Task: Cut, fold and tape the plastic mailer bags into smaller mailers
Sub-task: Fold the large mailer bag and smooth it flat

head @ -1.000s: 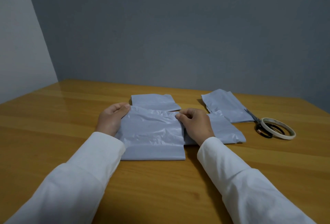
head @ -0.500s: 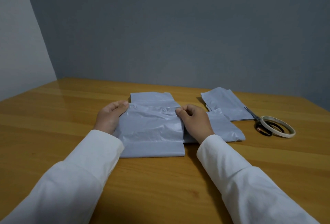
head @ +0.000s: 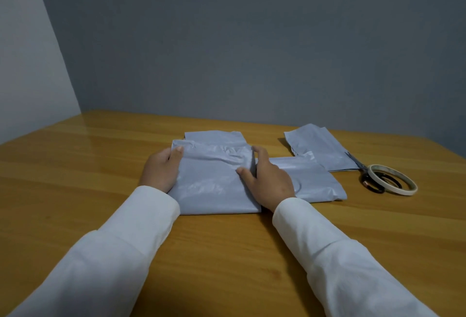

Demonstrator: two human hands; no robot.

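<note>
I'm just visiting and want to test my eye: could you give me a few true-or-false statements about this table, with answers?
1. Both hands rest on the front grey mailer. True: left hand, right hand.
2. The scissors are in the right hand. False: they lie on the table, untouched.
3. The tape roll lies over the scissors' handles. True.
4. The tape roll sits left of the mailers. False: it is at the right.
5. The sleeves are white. True.
</note>
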